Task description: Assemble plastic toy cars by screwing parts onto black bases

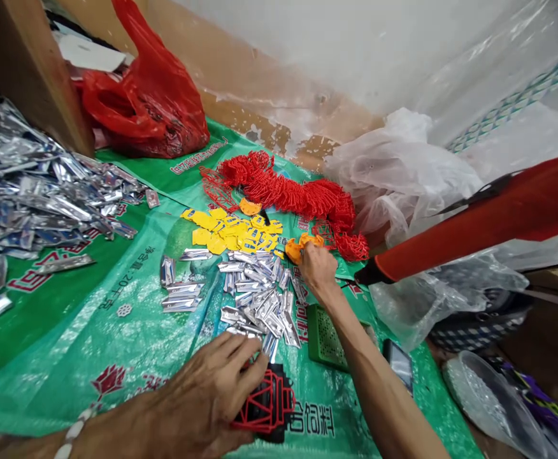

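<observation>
Clutching a black block up front (left hand), pinching an orange piece (right hand). One red lattice is lying on the block; I'm seeing loads of loose silver strips left.

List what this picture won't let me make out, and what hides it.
In the head view:
Contents of the red bag: obscured by its plastic.
Left part of the black block: covered by the left hand.
Fingertip contact of the right hand with the orange piece: hidden behind that hand.
Far side of the silver pile: cut off by the left edge.
</observation>
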Motion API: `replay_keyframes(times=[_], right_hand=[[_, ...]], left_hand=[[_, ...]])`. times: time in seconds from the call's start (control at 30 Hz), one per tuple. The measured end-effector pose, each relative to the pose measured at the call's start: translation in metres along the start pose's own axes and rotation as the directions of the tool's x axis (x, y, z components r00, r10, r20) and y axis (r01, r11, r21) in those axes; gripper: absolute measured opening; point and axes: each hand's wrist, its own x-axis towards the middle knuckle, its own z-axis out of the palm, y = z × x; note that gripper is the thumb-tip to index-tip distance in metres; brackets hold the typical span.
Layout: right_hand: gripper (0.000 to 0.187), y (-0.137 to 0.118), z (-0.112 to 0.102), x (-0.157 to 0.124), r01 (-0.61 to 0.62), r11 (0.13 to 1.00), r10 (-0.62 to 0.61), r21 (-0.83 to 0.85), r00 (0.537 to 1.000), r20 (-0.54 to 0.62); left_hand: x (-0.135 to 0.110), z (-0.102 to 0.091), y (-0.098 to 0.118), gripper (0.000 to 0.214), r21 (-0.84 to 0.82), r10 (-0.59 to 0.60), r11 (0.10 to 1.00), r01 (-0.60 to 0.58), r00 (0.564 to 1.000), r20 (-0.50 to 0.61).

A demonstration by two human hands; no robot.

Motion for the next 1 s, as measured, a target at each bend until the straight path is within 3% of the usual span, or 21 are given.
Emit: replay_keyframes(times=[0.13, 0.27, 0.3, 0.37, 0.4, 0.53, 0.7, 0.8, 0.9, 0.93, 1.0], right_hand=[[0.026, -0.002, -0.034, -0.042, -0.002, 0.978, 0.004, 0.208, 1.000, -0.010], [0.034, 0.014, -0.054, -0.129, 0.014, 0.895, -0.015, 0.446, 1.000, -0.002], [0.036, 0.017, -0.050, -0.154, -0.024, 0.786, 0.033, 0.618, 0.999, -0.004], [0.041, 0.020, -0.032, -0.198, -0.160, 0.549, 0.133, 0.820, 0.986, 0.103], [0.045, 0.020, -0.020, -0.215, -0.196, 0.509, 0.184, 0.838, 0.976, 0.116], [0.051, 0.011, 0.014, -0.246, -0.264, 0.733, 0.319, 0.627, 0.947, 0.026], [0.041, 0.021, 0.011, -0.243, -0.253, 0.774, 0.334, 0.580, 0.942, -0.034], [0.025, 0.028, 0.004, -0.241, -0.042, 0.785, 0.108, 0.617, 0.992, -0.071], [0.020, 0.028, -0.003, -0.235, 0.241, 0.775, -0.224, 0.585, 0.969, -0.102], [0.020, 0.027, -0.004, -0.233, 0.281, 0.778, -0.279, 0.562, 0.956, -0.091], [0.017, 0.025, -0.004, -0.227, 0.258, 0.815, -0.267, 0.520, 0.962, -0.058]], left_hand=[[0.000, -0.004, 0.001, 0.060, 0.060, 0.008, 0.998, -0.011, 0.999, 0.037], [-0.003, -0.003, -0.001, 0.048, 0.084, 0.061, 0.995, -0.062, 0.998, 0.019], [-0.004, -0.003, -0.002, 0.048, 0.089, 0.071, 0.993, -0.072, 0.997, 0.010], [-0.005, -0.003, -0.003, 0.053, 0.129, 0.104, 0.986, -0.103, 0.995, 0.000], [-0.006, -0.004, -0.003, 0.056, 0.162, 0.126, 0.979, -0.123, 0.992, -0.005], [-0.007, -0.006, -0.002, 0.061, 0.280, 0.198, 0.944, -0.175, 0.978, -0.057], [-0.005, -0.004, -0.007, 0.063, 0.289, 0.201, 0.940, -0.180, 0.979, -0.046], [-0.004, -0.002, -0.010, 0.064, 0.265, 0.179, 0.950, -0.166, 0.984, -0.025], [-0.004, -0.002, -0.011, 0.067, 0.276, 0.162, 0.949, -0.153, 0.987, -0.012], [-0.004, -0.002, -0.011, 0.068, 0.280, 0.160, 0.948, -0.151, 0.987, -0.009], [-0.004, -0.002, -0.011, 0.068, 0.279, 0.157, 0.949, -0.150, 0.988, -0.002]])
